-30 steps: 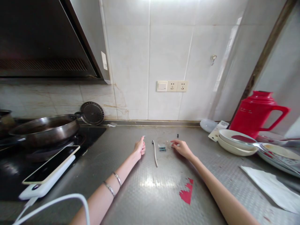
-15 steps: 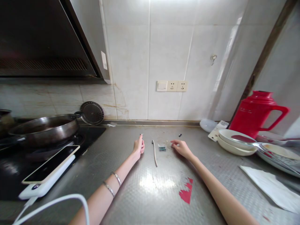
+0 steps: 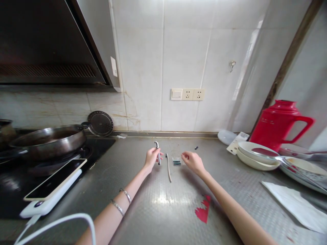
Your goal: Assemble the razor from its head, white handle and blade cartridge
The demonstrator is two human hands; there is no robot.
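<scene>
silver tool (image 3: 158, 158), just one, pinched in my left hand (image 3: 151, 158); right hand (image 3: 193, 161) curled, can't tell if holding; one white stick (image 3: 169, 170) between.

We are standing in a kitchen, and a pan (image 3: 55, 141) is sitting on the black stove (image 3: 102, 146), with a dark range hood (image 3: 48, 44) hanging above. Beside us, bowls (image 3: 258, 160) and spoons (image 3: 283, 159) are resting near a red jug (image 3: 277, 124) on the metal counter (image 3: 143, 211), while pale tiles (image 3: 143, 61) are covering the wall behind.
</scene>
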